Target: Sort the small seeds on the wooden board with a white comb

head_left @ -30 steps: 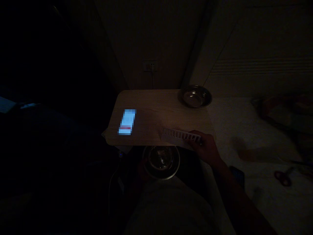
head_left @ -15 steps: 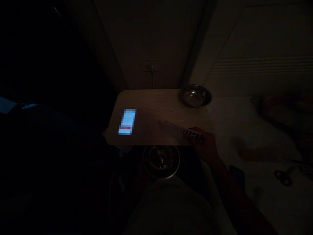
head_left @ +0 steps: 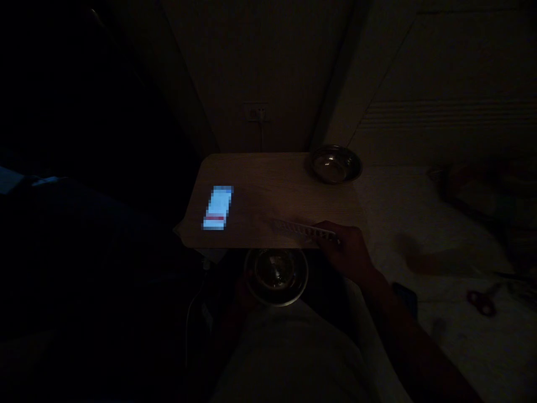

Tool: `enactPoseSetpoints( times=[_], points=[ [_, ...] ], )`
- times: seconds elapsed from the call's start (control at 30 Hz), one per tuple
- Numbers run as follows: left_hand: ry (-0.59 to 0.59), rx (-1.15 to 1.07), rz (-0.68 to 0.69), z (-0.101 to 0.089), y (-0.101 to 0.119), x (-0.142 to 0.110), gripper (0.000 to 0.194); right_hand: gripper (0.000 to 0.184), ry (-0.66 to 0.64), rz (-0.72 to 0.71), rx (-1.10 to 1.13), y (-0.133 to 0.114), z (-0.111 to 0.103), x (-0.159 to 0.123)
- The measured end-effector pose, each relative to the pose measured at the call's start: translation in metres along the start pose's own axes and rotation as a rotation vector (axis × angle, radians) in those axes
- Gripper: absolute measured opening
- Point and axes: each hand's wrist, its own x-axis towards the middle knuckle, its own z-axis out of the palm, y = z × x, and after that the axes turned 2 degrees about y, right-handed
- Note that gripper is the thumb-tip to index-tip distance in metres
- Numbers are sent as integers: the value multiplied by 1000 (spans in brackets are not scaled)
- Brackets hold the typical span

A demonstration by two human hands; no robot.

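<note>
The room is very dark. My right hand (head_left: 346,252) is closed around the right end of a narrow white slotted tray (head_left: 308,230) with a row of openings. The tray is tilted just above the front of the small wooden table (head_left: 268,173); its far end is blurred. Below the table's front edge, over my lap, a metal bowl (head_left: 279,299) has a shiny, liquid-looking surface inside. At the bowl's left rim is my left hand (head_left: 245,291), dimly visible and gripping it; most of its fingers are lost in shadow.
A lit phone (head_left: 217,208) lies on the table's left side. Another metal bowl (head_left: 335,165) stands at its back right corner. On the pale surface to the right are scissors (head_left: 482,302) and a dark phone (head_left: 406,299). A cable runs from a wall socket (head_left: 257,112).
The slotted tray has been tilting up and back down in my right hand, its openings now seen more edge-on. The bowl below has stayed nearly in place.
</note>
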Motion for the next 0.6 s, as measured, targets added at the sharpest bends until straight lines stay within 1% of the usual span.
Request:
enactPoseSetpoints(
  times=[0.17, 0.33, 0.47, 0.6],
  points=[
    [4, -1, 2, -1, 0, 1, 37, 19, -19, 11, -12, -2, -3, -3],
    [7, 3, 6, 1, 1, 0, 37, 18, 29, -2, -16, -1, -2, -4],
    [6, 4, 13, 2, 1, 0, 36, 19, 7, -10, -7, 0, -1, -4],
    [9, 4, 20, 2, 0, 0, 37, 18, -4, 13, -6, -1, -2, -4]
  ],
)
